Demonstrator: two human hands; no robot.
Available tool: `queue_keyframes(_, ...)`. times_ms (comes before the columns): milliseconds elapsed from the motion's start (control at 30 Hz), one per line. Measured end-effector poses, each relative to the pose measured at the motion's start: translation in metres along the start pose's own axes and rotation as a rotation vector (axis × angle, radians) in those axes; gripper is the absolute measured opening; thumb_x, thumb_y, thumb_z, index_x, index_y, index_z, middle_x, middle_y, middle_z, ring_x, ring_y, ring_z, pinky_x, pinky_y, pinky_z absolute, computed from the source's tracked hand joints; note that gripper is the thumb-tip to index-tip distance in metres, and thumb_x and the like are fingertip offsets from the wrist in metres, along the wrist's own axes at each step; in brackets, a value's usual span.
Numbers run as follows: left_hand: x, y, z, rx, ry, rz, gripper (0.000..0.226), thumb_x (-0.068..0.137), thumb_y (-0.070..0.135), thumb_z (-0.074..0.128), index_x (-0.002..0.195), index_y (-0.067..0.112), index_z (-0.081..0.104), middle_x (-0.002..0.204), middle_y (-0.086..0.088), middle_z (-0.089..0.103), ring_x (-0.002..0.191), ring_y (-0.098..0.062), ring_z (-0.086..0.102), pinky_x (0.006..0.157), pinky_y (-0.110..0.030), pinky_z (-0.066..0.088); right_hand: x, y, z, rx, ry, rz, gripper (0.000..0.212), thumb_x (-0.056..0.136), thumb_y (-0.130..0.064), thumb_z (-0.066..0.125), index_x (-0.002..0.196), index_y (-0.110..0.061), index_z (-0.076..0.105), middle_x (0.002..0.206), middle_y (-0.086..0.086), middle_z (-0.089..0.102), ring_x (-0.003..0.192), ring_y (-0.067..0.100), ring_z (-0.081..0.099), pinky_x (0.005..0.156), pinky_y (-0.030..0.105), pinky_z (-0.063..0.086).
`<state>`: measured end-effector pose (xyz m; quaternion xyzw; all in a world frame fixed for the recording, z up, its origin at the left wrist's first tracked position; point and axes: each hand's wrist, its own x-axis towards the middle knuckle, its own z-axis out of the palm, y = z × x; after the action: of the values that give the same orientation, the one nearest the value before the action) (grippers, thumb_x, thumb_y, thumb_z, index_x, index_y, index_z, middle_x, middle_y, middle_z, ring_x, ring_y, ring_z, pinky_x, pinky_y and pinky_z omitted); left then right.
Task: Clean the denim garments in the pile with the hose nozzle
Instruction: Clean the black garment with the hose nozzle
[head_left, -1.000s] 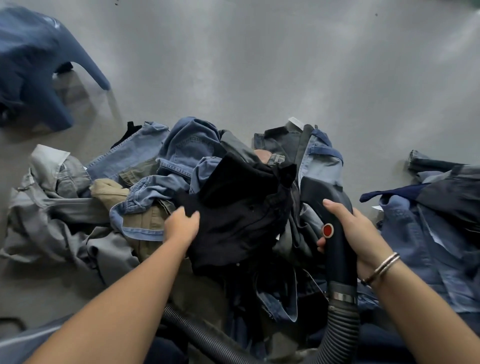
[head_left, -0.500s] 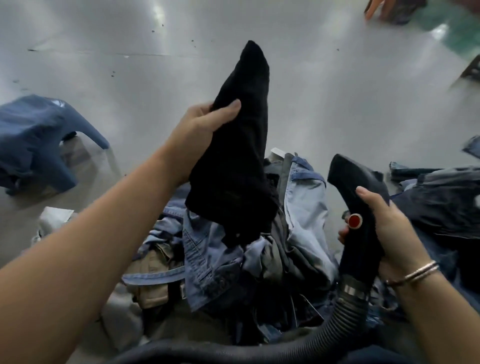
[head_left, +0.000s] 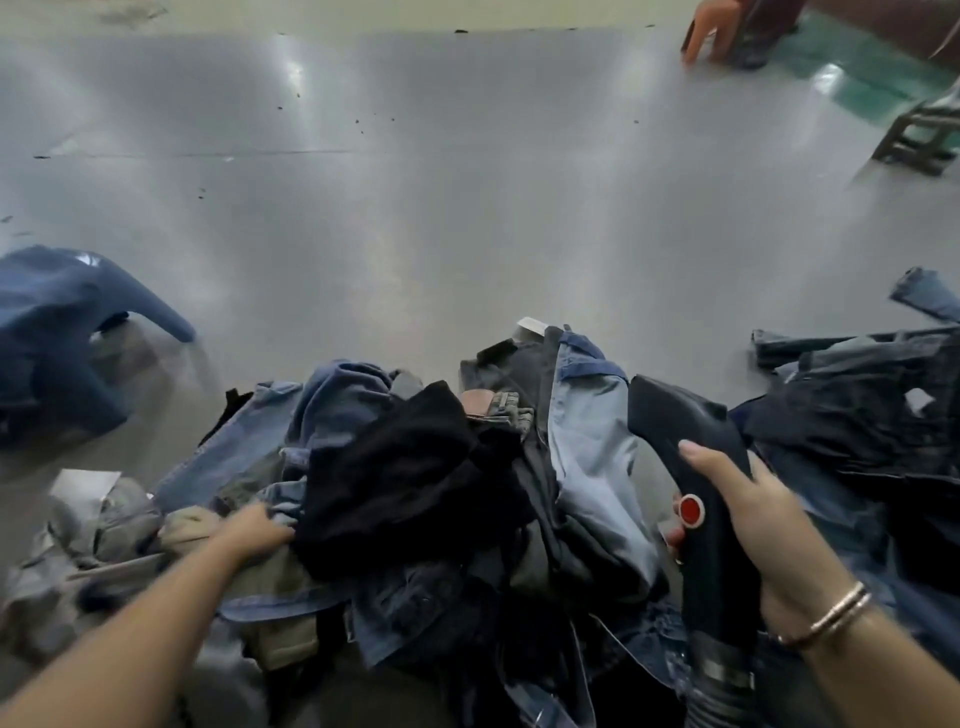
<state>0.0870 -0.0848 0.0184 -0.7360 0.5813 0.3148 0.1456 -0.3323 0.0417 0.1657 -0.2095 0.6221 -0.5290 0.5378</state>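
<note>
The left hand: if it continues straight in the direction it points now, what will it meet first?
Most likely the black garment on the pile. The left hand points right along the clothes, and its fingertips are already at that garment's left edge. The hand is blurred, so whether they touch is unclear.

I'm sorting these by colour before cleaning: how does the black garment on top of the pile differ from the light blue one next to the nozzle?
The black garment is near-black and bunched in a heap; the light blue garment is pale washed denim, draped lengthwise. The left hand is at the black garment's edge; the light blue garment lies beside the nozzle held by the right hand. Both rest on the same pile.
</note>
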Motion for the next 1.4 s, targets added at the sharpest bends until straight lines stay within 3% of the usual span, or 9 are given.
queue_keyframes(200, -0.011, 0.072, 0.070, -0.747, -0.277, -0.239, 0.060, 0.092, 0.057, 0.047, 0.094, -0.001, 0.065, 0.075, -0.011, 0.065, 0.063, -0.024, 0.059, 0.057, -0.026, 0.040, 0.004, 0.018, 0.006, -0.148, 0.018, 0.025, 0.028, 0.088, -0.028, 0.065, 0.110, -0.014, 0.059, 0.062, 0.019, 0.055, 0.042, 0.025, 0.054, 0.043, 0.032, 0.050)
queue_keyframes(300, -0.015, 0.111, 0.082, -1.170, -0.426, -0.341, 0.069, 0.079, 0.074, 0.050, 0.109, 0.013, 0.057, 0.104, -0.007, 0.065, 0.088, -0.021, 0.064, 0.062, -0.029, 0.047, 0.006, 0.030, 0.014, -0.215, 0.001, 0.055, 0.029, 0.086, -0.029, 0.066, 0.106, -0.010, 0.056, 0.059, 0.017, 0.057, 0.043, 0.027, 0.056, 0.044, 0.033, 0.049)
queue_keyframes(533, -0.023, 0.140, 0.088, -1.895, -0.208, -0.517, 0.039, 0.082, 0.024, 0.072, 0.114, 0.008, 0.058, 0.102, -0.012, 0.063, 0.087, -0.030, 0.063, 0.062, -0.040, 0.052, 0.007, 0.040, 0.027, -0.290, -0.057, 0.072, 0.026, 0.086, -0.030, 0.066, 0.103, -0.013, 0.055, 0.050, 0.009, 0.059, 0.041, 0.027, 0.057, 0.039, 0.028, 0.046)
queue_keyframes(700, -0.049, 0.137, 0.015, -1.967, 0.410, -0.063, 0.029, 0.079, 0.001, 0.064, 0.105, 0.013, 0.061, 0.106, -0.013, 0.067, 0.094, -0.034, 0.065, 0.076, -0.046, 0.057, 0.002, 0.034, 0.019, -0.283, -0.048, 0.070, 0.028, 0.085, -0.031, 0.066, 0.105, -0.014, 0.056, 0.055, 0.015, 0.059, 0.044, 0.029, 0.058, 0.042, 0.032, 0.049)
queue_keyframes(833, -0.088, 0.127, -0.061, -1.512, 0.473, 0.544, 0.014, 0.072, 0.007, 0.064, 0.083, 0.013, 0.070, 0.078, -0.003, 0.072, 0.078, -0.024, 0.070, 0.064, -0.034, 0.058, -0.005, 0.019, 0.010, -0.204, -0.001, 0.000, 0.027, 0.077, -0.034, 0.071, 0.101, -0.022, 0.065, 0.068, 0.015, 0.065, 0.049, 0.025, 0.061, 0.046, 0.035, 0.054)
queue_keyframes(933, -0.104, 0.122, -0.081, -1.622, 0.181, 0.755, 0.023, 0.083, 0.026, 0.064, 0.096, 0.010, 0.075, 0.101, -0.012, 0.073, 0.097, -0.030, 0.069, 0.075, -0.036, 0.057, -0.011, 0.005, 0.001, -0.183, 0.049, -0.080, 0.026, 0.068, -0.042, 0.074, 0.088, -0.028, 0.067, 0.064, 0.009, 0.068, 0.050, 0.024, 0.064, 0.058, 0.040, 0.055)
queue_keyframes(1033, -0.103, 0.126, -0.057, -1.753, -0.201, 0.500, 0.046, 0.085, 0.046, 0.056, 0.108, 0.009, 0.073, 0.113, -0.015, 0.069, 0.101, -0.031, 0.068, 0.072, -0.035, 0.058, -0.014, -0.001, -0.002, -0.150, 0.051, -0.086, 0.016, 0.078, -0.038, 0.071, 0.086, -0.025, 0.065, 0.059, 0.016, 0.065, 0.042, 0.029, 0.061, 0.043, 0.036, 0.052)
queue_keyframes(1233, -0.068, 0.104, 0.073, -1.565, -0.277, -0.256, 0.038, 0.092, 0.031, 0.057, 0.116, 0.003, 0.066, 0.103, -0.021, 0.070, 0.090, -0.035, 0.067, 0.079, -0.044, 0.055, -0.014, 0.014, 0.007, -0.171, 0.009, -0.040, 0.021, 0.083, -0.028, 0.068, 0.099, -0.017, 0.061, 0.054, 0.017, 0.057, 0.044, 0.029, 0.057, 0.049, 0.036, 0.049)
queue_keyframes(1400, -0.038, 0.087, 0.083, -1.384, -0.037, -0.208, 0.033, 0.086, 0.004, 0.058, 0.119, 0.004, 0.058, 0.098, -0.020, 0.067, 0.088, -0.038, 0.063, 0.085, -0.053, 0.053, -0.011, 0.024, 0.011, -0.262, -0.018, -0.016, 0.022, 0.083, -0.029, 0.068, 0.097, -0.015, 0.060, 0.053, 0.022, 0.059, 0.043, 0.029, 0.058, 0.050, 0.037, 0.051)
